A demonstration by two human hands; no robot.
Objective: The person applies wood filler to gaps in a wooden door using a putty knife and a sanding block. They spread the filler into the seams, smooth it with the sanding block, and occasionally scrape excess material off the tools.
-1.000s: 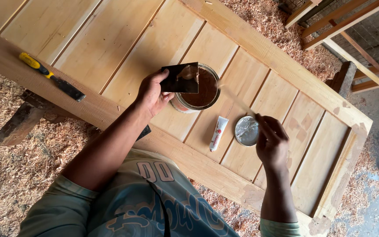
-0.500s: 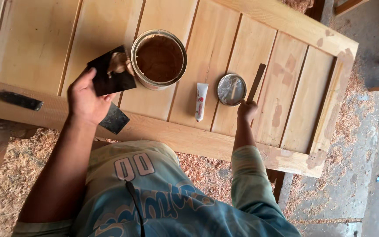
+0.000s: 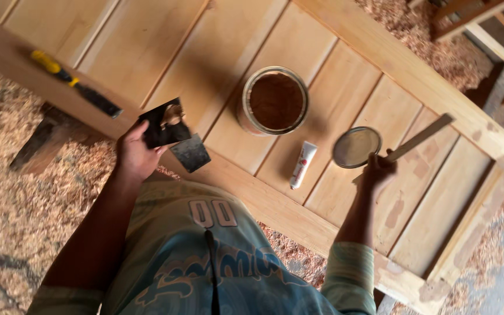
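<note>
Wooden door bears open tin of brown paste.

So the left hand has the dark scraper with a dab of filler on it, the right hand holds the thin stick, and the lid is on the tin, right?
Not quite. In the head view the lid lies on the door panel beside the open tin. The rest holds: left hand has the scraper, right hand the stick.

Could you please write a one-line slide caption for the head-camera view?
Left hand holds a putty-dabbed dark scraper, right hand a flat stick, over a wooden door beside an open can.
</note>
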